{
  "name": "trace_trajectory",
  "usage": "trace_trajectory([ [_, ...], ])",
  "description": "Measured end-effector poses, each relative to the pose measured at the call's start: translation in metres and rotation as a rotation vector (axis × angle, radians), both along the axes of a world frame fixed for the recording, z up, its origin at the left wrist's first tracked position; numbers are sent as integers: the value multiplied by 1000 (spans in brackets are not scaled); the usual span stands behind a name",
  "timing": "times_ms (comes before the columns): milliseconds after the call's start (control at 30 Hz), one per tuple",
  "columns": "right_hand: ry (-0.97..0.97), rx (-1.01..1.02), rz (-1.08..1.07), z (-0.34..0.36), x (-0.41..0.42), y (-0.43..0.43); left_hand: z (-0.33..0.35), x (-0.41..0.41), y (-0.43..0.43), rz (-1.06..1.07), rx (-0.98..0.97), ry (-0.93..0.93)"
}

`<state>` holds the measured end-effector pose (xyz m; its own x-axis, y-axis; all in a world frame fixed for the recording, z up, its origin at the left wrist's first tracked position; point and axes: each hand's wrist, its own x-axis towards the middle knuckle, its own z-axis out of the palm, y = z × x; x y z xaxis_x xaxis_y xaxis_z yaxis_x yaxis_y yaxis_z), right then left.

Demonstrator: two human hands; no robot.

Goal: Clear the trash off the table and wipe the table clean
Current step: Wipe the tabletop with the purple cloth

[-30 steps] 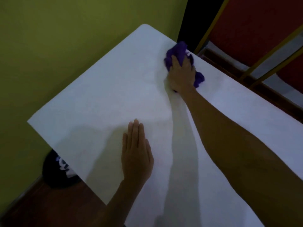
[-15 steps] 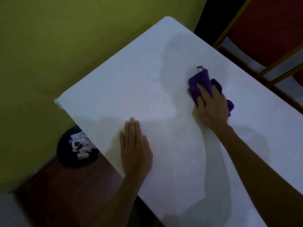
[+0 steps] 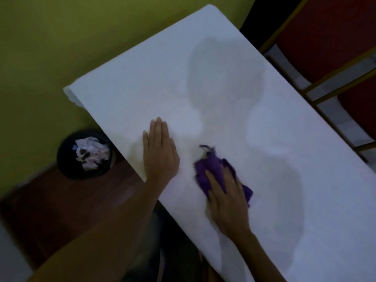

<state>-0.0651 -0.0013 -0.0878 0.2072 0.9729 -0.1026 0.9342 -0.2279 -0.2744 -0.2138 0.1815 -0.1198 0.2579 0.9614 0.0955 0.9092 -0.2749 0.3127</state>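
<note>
A white table (image 3: 274, 127) runs diagonally through the head view. On it lies a crumpled purple cloth (image 3: 213, 167), close to the near edge. My right hand (image 3: 227, 202) presses down on the cloth with fingers spread straight over it. My left hand (image 3: 158, 151) rests flat on the tabletop just left of the cloth, fingers straight and together. No trash shows on the table.
A black round bin (image 3: 85, 154) holding crumpled white paper stands on the brown floor left of the table. A yellow-green wall (image 3: 61, 47) lies behind. Red chairs with gold frames (image 3: 335, 64) stand along the table's right side.
My right hand has dragged the purple cloth from the far corner back toward the near edge, beside my left hand. The left hand has stayed flat on the table.
</note>
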Motion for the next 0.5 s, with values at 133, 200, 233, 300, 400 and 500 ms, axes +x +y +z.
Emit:
trace_trajectory([
  [133,-14,66,-488,-5,43,14,-3,-1,1,9,1,14],
  [200,-26,109,-606,-8,27,52,-4,-3,2,1,5,7],
  [233,-35,137,-570,-11,14,69,-4,-4,2,-4,10,7],
  [300,-11,177,-427,-12,-18,85,-6,-3,2,-11,27,-6],
  [400,50,91,-255,1,-66,50,-10,-6,1,-22,77,-38],
  [500,18,-7,-301,5,-50,-25,-12,-8,1,-42,74,-47],
])
